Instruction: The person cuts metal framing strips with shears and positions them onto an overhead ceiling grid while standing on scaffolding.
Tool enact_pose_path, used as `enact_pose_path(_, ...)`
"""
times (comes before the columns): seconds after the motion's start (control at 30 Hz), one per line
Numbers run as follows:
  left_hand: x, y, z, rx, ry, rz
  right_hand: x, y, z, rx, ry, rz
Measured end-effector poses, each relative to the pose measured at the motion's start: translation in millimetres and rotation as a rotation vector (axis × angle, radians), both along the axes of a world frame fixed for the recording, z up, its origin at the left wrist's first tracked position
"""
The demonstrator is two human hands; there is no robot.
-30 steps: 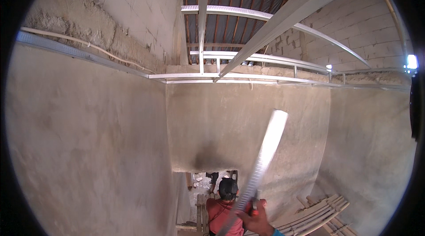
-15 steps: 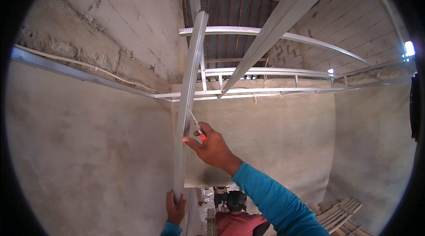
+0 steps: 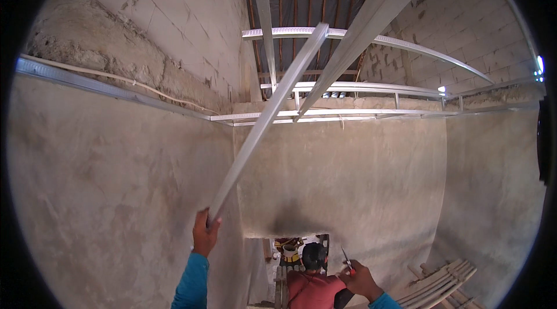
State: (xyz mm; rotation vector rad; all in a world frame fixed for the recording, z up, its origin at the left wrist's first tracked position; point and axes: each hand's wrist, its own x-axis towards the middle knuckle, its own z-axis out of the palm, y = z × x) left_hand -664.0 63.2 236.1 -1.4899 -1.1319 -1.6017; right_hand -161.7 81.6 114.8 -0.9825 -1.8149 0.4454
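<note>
My left hand [image 3: 205, 233] is closed around the lower end of a long silvery metal channel [image 3: 264, 126]. The channel slants up to the right, and its upper end lies in front of the ceiling framing; I cannot tell whether it touches. Low on the right, my right hand [image 3: 361, 281] is closed on a slim pointed tool [image 3: 347, 258] with a metal tip and red on its handle. Its exact kind is too small to tell. The tip points up, apart from the channel.
A metal ceiling frame [image 3: 348, 113] runs along the walls, with a large beam [image 3: 368, 33] crossing overhead. A thin cable [image 3: 133, 82] follows the left wall. Below sits another person in a red shirt [image 3: 313, 290] and dark cap. Slatted wooden poles [image 3: 438, 286] lie at lower right.
The channel has swung from nearly upright to a slant, its top going right. My left hand has moved up and left. My right hand has left the channel, moving down and right with the tool.
</note>
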Motion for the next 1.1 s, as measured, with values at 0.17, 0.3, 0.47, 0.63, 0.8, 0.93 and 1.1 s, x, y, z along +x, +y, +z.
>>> enact_pose_path(0.17, 10.2, -21.1, 123.3, 0.04, 0.079, 0.051, 27.5, 28.7, -138.0, -0.29, 0.64, 0.187)
enact_pose_path(0.3, 33.2, -50.4, 229.5, 0.174, 0.235, -0.003, 47.2, 19.9, -219.4, 0.056, -0.1, 0.018)
enact_pose_path(0.47, 62.5, -54.2, 350.0, 0.313, 0.519, 0.199, 91.1, 39.0, -334.7, 0.111, -0.696, 0.009)
enact_pose_path(0.63, 71.0, -70.1, 393.6, 0.321, 0.597, 0.409, 80.2, 19.5, -374.1, -0.273, -0.562, -0.07)
enact_pose_path(0.8, 46.1, -98.1, 405.7, 0.294, 0.651, 0.567, 71.3, -1.4, -387.4, -0.254, -0.516, -0.095)
enact_pose_path(0.93, 19.9, -101.0, 399.9, 0.228, 0.635, 0.633, 81.9, -15.7, -376.7, -0.33, -0.614, -0.031)
enact_pose_path(1.1, -2.2, -99.6, 415.8, 0.211, 0.705, 0.498, 99.0, -24.7, -438.2, -0.304, -0.507, -0.077)
